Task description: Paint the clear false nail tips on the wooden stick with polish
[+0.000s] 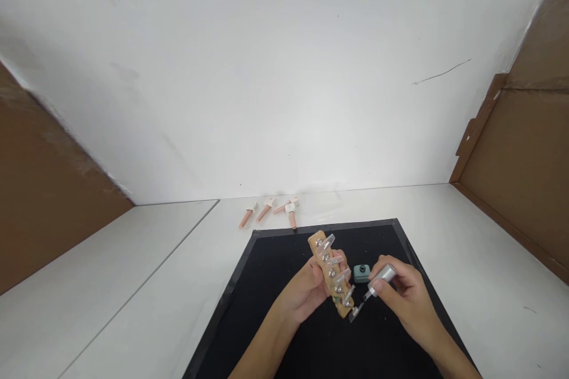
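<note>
My left hand (309, 290) grips a tan wooden nail-tip stand (331, 272), held tilted above a black mat. Several clear false nail tips (343, 276) stick out from silver ball-like mounts along it. In my right hand (406, 296) is a nail polish brush by its silver cap (383, 277), fingers pinched round it. The brush end points down-left at the lowest false nail tip (354, 312); whether it touches is too small to tell. Between the hands, the open green polish bottle (361, 273) stands on the mat, its dark mouth facing up.
The black mat (249, 314) lies on a white table (146, 296). Several pink bottles with white caps (267, 209) lie near its far left corner. A white wall (284, 89) rises behind, with brown cardboard panels (520, 154) at both sides.
</note>
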{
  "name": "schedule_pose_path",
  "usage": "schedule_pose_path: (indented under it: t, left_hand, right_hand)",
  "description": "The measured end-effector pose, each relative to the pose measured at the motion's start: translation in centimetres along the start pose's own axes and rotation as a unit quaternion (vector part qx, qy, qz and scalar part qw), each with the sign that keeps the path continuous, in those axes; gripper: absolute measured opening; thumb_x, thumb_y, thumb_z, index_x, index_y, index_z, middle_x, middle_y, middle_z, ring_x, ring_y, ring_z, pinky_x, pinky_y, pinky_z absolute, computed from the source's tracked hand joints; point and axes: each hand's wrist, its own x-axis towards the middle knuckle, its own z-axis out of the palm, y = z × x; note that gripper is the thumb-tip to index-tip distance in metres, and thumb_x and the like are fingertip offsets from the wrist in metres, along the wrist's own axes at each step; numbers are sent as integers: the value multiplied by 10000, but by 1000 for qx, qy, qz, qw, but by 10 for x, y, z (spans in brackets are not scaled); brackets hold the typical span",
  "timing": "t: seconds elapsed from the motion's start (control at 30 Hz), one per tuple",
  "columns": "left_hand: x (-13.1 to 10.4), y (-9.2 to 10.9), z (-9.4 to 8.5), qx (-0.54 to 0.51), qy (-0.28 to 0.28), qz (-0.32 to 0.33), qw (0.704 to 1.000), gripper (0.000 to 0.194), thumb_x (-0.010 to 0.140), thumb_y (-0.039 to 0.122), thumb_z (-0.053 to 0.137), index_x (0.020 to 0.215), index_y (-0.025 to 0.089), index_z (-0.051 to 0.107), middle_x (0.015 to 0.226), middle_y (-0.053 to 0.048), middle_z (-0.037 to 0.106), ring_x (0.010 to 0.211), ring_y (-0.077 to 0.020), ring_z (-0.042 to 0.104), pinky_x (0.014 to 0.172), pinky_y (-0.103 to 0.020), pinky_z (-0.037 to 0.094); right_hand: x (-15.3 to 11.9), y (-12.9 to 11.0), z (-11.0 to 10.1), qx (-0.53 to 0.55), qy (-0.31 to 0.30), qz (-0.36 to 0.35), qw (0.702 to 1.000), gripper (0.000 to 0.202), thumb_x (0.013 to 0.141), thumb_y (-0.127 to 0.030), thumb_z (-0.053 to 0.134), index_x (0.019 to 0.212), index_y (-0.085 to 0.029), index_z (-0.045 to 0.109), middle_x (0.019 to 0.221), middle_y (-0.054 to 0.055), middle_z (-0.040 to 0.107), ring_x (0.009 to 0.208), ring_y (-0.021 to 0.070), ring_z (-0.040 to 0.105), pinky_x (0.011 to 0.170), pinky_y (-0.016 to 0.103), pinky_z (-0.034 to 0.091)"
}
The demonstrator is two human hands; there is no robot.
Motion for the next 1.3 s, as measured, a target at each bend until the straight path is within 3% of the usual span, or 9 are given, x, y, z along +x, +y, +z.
schedule_pose_path:
  t: [0.17,0.33,0.6,0.87,1.03,1.3]
  left_hand:
    - [-1,-1,-2,-3,-10,3,1000,322,635,447,692,852,209,676,749,2,491,700,-114,512,657,-269,431]
    - [-2,0,-2,-15,-20,9,1000,311,645,438,686,852,206,675,741,4,489,694,-112,510,641,-260,427]
    - [0,3,-2,-26,-6,-2,1000,328,638,449,687,861,209,669,753,4,504,706,-116,521,652,-267,431]
    - [-4,3,-3,-19,24,-36,999,342,625,422,711,875,193,665,785,-8,570,705,-116,554,678,-271,430]
    - [-4,6,1,5,53,-67,996,361,586,414,741,850,176,672,774,-7,583,700,-112,565,660,-251,430]
    - [-1,6,6,10,51,-86,995,378,564,428,753,822,165,670,755,-6,591,671,-99,559,662,-246,422]
  right_hand:
    - [1,1,-2,4,24,25,999,199,789,-292,581,625,-182,563,564,-17,510,494,121,435,468,217,361]
    - [0,0,-4,37,50,2,998,239,801,-370,597,646,-189,581,578,-17,522,505,122,461,478,209,379]
    - [-1,-3,-4,62,-17,-34,997,262,783,-449,627,706,-199,639,556,-28,502,491,110,433,464,196,353]
    - [-1,1,-2,101,80,-32,991,227,792,-439,629,733,-222,654,623,-20,553,487,90,441,462,168,375]
    - [0,-9,1,104,33,-61,992,272,777,-496,622,745,-229,664,559,-34,488,489,103,423,463,185,358]
    - [-1,-6,2,99,-15,-60,993,262,782,-485,621,782,-227,668,573,-33,479,490,110,404,455,208,326]
